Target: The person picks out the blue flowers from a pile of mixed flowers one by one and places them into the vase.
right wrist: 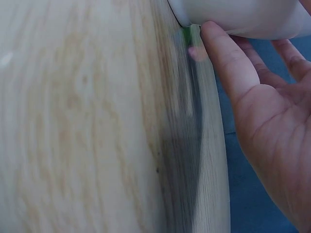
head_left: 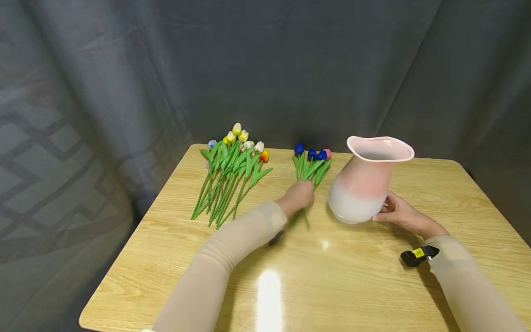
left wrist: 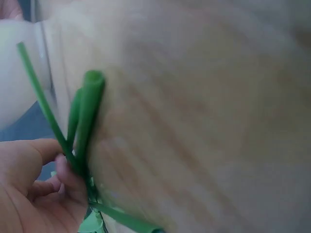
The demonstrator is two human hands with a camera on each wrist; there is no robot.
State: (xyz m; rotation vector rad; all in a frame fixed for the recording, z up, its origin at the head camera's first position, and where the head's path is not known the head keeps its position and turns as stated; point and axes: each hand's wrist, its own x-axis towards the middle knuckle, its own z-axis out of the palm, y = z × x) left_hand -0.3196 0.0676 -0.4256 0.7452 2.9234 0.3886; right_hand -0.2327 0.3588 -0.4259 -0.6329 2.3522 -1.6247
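My left hand grips the green stems of a small bunch of artificial tulips, several blue and one pink, near the middle of the table. In the left wrist view, cut stem ends stick out past the fingers. Against the lower right side of a pink-and-white vase rests my right hand, its thumb and fingers touching the wall. The right wrist view shows a nearly straight thumb at the vase's base. The vase has a wide wavy mouth and leans slightly right in the head view.
More tulips lie in a pile at the left, with yellow, white, orange and light blue heads pointing away. A wooden table bears everything, and a dark grey curtain hangs behind it.
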